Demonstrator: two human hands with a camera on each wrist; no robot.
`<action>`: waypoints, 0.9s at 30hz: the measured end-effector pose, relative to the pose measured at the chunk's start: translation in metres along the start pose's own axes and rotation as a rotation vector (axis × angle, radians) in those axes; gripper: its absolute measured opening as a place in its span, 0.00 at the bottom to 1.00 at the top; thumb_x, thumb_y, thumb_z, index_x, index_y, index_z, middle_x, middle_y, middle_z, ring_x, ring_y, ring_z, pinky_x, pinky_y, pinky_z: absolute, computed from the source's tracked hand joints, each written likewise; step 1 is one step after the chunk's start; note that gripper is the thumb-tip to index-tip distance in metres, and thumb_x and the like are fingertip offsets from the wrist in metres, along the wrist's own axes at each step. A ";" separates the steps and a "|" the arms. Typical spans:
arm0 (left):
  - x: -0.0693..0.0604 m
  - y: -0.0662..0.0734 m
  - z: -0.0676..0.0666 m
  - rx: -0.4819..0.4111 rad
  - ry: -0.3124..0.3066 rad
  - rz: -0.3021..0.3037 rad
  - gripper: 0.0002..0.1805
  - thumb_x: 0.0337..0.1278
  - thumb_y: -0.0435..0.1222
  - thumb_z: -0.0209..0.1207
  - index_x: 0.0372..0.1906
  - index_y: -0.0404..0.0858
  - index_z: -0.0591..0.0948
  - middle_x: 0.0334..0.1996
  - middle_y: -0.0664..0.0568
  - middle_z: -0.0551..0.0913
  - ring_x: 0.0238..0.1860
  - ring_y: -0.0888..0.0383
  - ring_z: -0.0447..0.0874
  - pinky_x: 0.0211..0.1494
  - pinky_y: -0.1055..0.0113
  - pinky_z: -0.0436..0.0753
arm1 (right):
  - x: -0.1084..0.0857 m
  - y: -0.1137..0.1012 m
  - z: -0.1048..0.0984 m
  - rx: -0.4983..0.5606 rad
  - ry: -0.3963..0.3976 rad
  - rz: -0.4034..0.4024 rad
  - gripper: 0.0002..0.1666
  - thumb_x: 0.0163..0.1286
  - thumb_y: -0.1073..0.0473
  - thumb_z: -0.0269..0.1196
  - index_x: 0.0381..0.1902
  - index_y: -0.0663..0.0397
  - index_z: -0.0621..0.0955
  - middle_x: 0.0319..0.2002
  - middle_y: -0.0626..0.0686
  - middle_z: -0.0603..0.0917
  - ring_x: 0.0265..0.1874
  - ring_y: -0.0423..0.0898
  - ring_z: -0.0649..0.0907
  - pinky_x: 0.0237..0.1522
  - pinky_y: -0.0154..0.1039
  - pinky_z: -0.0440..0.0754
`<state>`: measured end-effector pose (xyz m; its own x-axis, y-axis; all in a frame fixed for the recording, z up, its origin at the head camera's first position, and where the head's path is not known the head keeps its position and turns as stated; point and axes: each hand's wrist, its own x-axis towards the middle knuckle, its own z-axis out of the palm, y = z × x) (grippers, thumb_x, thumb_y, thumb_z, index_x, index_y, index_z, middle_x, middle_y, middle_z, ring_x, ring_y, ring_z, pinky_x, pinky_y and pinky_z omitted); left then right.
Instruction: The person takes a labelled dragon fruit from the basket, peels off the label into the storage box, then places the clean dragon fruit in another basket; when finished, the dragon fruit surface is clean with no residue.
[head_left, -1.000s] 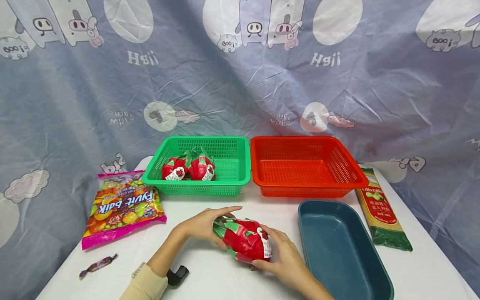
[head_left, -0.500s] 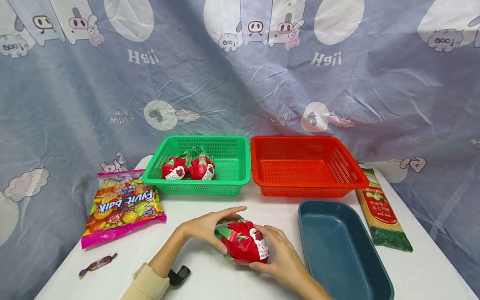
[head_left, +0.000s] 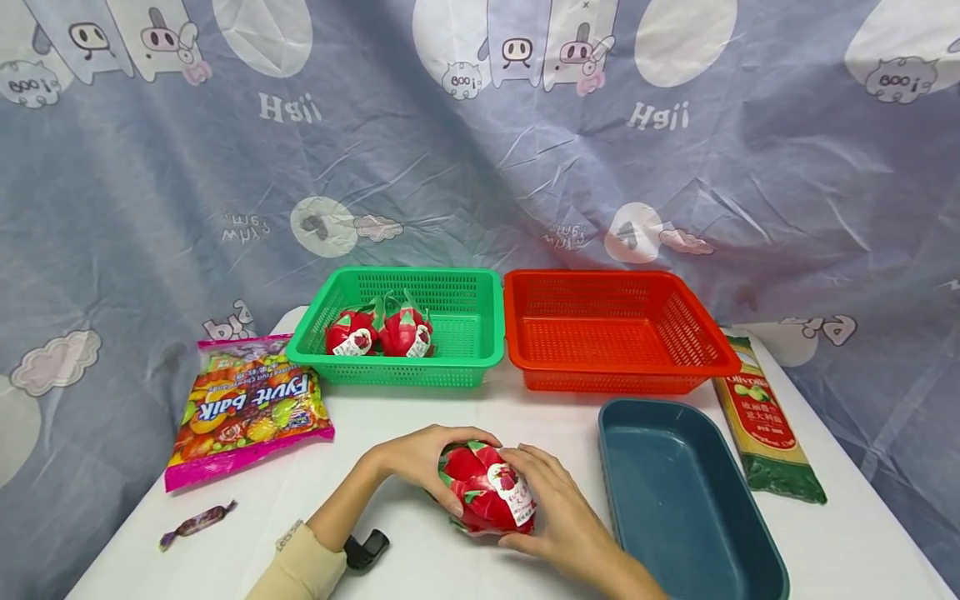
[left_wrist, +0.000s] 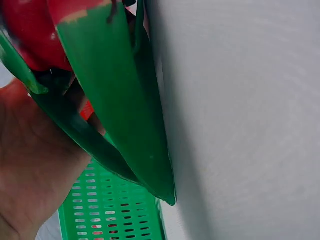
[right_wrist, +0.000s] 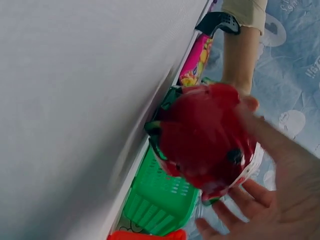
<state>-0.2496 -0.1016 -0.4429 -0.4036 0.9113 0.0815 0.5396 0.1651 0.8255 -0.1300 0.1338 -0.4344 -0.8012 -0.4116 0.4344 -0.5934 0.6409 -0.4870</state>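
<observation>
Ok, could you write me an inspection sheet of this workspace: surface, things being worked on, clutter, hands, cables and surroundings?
Surface: table with a white covering.
Job's things: dragon fruit bearing a white label, between the hands; two more dragon fruits in the green basket.
Clutter: red basket beside the green one; blue tray; yellow-and-green packet; candy bag; wrapped candy.
Hands: left hand and right hand hold the dragon fruit from opposite sides.
Cables: nothing seen.
Surroundings: blue-gray curtain with cartoon prints behind the table.
</observation>
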 end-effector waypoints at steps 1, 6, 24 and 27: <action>0.000 -0.001 0.001 0.003 0.001 0.004 0.44 0.34 0.43 0.74 0.62 0.50 0.66 0.52 0.59 0.75 0.51 0.62 0.74 0.48 0.67 0.78 | 0.000 0.000 -0.001 0.019 0.006 0.002 0.56 0.38 0.48 0.78 0.66 0.44 0.65 0.62 0.41 0.67 0.62 0.43 0.64 0.56 0.51 0.70; -0.001 -0.001 0.001 -0.013 -0.008 0.019 0.44 0.33 0.43 0.75 0.62 0.48 0.66 0.52 0.59 0.75 0.50 0.61 0.75 0.47 0.66 0.79 | -0.001 -0.001 -0.005 0.095 0.108 0.044 0.44 0.48 0.45 0.73 0.63 0.38 0.68 0.59 0.39 0.69 0.57 0.38 0.68 0.50 0.48 0.75; -0.001 -0.002 0.002 -0.068 -0.050 0.046 0.43 0.34 0.38 0.74 0.62 0.51 0.65 0.52 0.58 0.75 0.52 0.60 0.74 0.47 0.65 0.79 | 0.003 0.005 -0.004 0.208 0.130 0.193 0.20 0.50 0.43 0.70 0.44 0.31 0.83 0.43 0.38 0.72 0.45 0.37 0.71 0.42 0.41 0.75; -0.001 -0.002 0.001 -0.067 -0.052 0.056 0.43 0.35 0.39 0.74 0.62 0.50 0.65 0.52 0.57 0.75 0.53 0.59 0.73 0.47 0.65 0.79 | 0.004 0.006 -0.004 0.233 0.132 0.198 0.19 0.50 0.43 0.71 0.42 0.31 0.83 0.42 0.38 0.73 0.44 0.37 0.72 0.41 0.40 0.75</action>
<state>-0.2498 -0.1023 -0.4455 -0.3341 0.9371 0.1007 0.5089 0.0895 0.8562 -0.1365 0.1384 -0.4321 -0.8945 -0.1964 0.4016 -0.4416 0.5285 -0.7251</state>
